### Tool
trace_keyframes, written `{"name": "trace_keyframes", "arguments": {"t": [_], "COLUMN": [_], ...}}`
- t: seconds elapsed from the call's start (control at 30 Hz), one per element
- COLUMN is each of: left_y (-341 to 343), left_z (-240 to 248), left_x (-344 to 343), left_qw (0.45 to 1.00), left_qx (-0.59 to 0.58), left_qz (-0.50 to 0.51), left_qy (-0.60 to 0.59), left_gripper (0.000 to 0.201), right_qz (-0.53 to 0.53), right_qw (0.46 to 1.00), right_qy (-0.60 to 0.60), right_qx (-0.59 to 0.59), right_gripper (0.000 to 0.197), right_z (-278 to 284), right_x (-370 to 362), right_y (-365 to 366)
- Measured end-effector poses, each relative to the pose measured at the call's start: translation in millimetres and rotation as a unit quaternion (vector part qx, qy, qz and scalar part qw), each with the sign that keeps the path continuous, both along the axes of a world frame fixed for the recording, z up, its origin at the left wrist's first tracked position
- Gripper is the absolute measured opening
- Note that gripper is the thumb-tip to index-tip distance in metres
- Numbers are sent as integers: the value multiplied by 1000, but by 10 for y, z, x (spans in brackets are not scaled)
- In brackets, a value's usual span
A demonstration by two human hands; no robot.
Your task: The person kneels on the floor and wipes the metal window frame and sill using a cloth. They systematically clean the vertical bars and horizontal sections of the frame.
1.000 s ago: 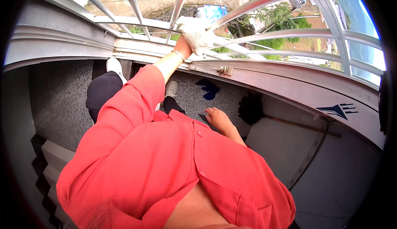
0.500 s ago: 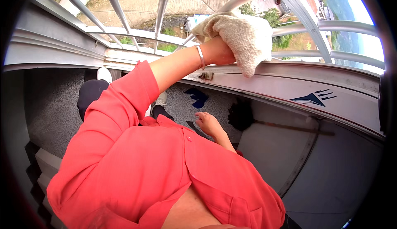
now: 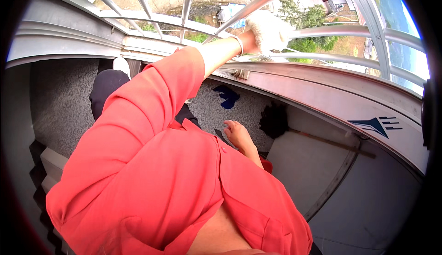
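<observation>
With its arm stretched out over the window sill (image 3: 299, 76), my left hand (image 3: 250, 42) grips a whitish cloth (image 3: 272, 31) at the metal railing (image 3: 330, 31). The cloth covers most of the fingers, and whether it wraps round a bar is hard to see. A silver bangle (image 3: 240, 46) circles that wrist. My right hand (image 3: 237, 133) hangs low by my body, fingers loosely bent and apart, holding nothing that I can see. A dark strap-like strip (image 3: 223, 138) shows beside it.
On the grey speckled floor lies a dark blue piece (image 3: 227, 97), perhaps cloth. A black bushy head (image 3: 273, 119) on a wooden stick (image 3: 324, 143) rests under the sill. A metal latch (image 3: 241, 73) juts from the frame. Beyond the railing, the ground drops far below.
My left hand has pushed the cloth farther out, and less of the cloth shows. The view has shifted slightly. My right hand stays low at my side.
</observation>
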State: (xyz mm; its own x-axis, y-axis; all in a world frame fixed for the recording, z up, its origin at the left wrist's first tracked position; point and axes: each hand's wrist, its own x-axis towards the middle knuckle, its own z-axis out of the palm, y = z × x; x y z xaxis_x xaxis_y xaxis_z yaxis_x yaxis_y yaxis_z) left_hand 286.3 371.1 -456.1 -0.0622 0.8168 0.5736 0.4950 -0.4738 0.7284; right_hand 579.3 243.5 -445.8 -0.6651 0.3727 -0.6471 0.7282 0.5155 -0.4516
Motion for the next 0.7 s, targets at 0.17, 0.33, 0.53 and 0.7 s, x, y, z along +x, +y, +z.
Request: {"name": "trace_keyframes", "arguments": {"t": [0.17,0.33,0.53,0.7], "left_y": [-21,-135,-909,-1738], "left_z": [-157,-226,-581,-457], "left_x": [112,68,-50,-43], "left_qw": [939,949,977,965], "left_qx": [-249,-113,-114,-239], "left_qz": [135,253,169,108], "left_qy": [196,152,56,-5], "left_gripper": [13,13,28,39], "right_qz": [-19,11,-8,1], "right_qw": [999,999,999,999], "right_qy": [-34,-39,48,39], "right_qx": [-10,-2,15,37], "right_gripper": [30,29,26,24], "right_z": [5,-10,82,263], "right_x": [91,171,73,-83], "right_y": [-136,-45,23,149]}}
